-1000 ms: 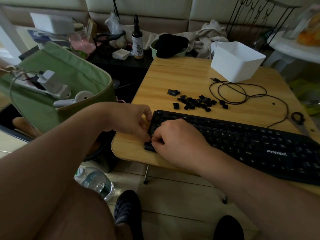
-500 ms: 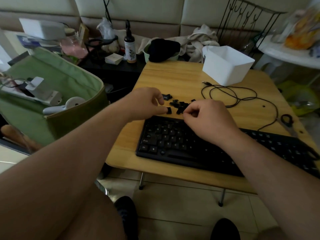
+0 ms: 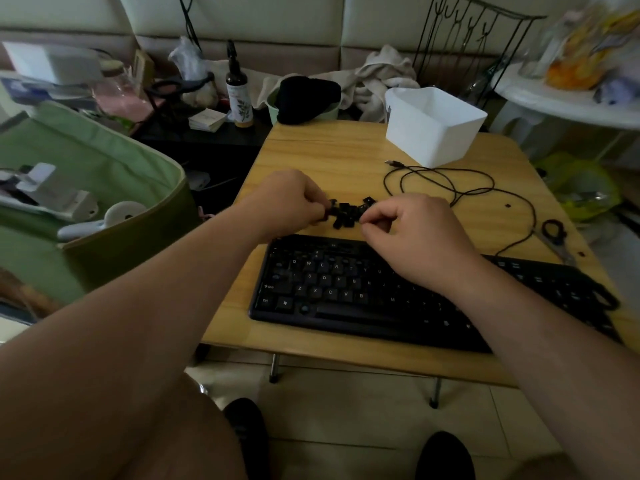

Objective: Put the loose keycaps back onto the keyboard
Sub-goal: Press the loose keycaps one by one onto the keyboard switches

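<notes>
Both hands are working at the pile of loose keycaps (image 3: 347,213), which is sitting on the wooden table (image 3: 322,157) just beyond the keyboard (image 3: 346,289), handy for sorting and within short reach of the empty sockets. The left hand (image 3: 289,202) is curling its fingers around what seems to be one cap at the pile's left edge; the right hand (image 3: 412,233) is pinching at the right edge, though whether it is actually holding a cap is unclear. The pile is lying directly between them, touching both sets of fingertips.
</notes>
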`<state>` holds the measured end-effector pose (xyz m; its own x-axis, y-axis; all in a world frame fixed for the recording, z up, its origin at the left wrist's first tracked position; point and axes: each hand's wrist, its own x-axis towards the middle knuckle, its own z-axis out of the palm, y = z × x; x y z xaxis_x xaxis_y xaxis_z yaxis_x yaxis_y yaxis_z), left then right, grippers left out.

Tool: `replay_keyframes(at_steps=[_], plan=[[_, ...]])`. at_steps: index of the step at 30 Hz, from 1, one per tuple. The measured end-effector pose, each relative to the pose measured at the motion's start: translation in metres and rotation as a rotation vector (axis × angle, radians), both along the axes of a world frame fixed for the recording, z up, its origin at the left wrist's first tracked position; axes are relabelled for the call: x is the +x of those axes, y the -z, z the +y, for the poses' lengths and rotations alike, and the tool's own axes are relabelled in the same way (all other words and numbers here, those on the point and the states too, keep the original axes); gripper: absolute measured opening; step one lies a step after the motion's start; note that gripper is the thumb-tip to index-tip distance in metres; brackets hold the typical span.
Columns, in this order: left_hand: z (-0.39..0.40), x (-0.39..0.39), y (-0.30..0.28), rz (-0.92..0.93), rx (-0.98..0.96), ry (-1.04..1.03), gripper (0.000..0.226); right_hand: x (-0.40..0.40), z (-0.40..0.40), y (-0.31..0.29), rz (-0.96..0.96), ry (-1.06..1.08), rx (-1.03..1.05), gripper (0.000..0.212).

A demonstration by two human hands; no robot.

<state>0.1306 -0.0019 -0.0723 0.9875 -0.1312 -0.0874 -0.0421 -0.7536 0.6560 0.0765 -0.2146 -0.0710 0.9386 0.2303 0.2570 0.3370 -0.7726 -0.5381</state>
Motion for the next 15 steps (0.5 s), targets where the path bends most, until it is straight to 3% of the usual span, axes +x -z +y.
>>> replay_keyframes(at_steps=[3, 5, 10, 15], plan=[[-0.008, -0.016, -0.008, 0.227, -0.57, 0.04, 0.018, -0.003, -0.001, 0.0, -0.078, -0.074, 0.068, 0.039], [-0.012, -0.026, -0.012, 0.347, -0.803, 0.112, 0.016, -0.005, -0.002, -0.003, -0.125, -0.084, 0.112, 0.038], [-0.008, -0.033, -0.014, 0.397, -0.912, 0.185, 0.024, -0.008, -0.008, -0.007, -0.189, -0.086, 0.15, 0.023], [-0.007, -0.036, -0.017, 0.42, -0.934, 0.199, 0.025, -0.013, -0.01, -0.009, -0.212, -0.102, 0.16, 0.021]])
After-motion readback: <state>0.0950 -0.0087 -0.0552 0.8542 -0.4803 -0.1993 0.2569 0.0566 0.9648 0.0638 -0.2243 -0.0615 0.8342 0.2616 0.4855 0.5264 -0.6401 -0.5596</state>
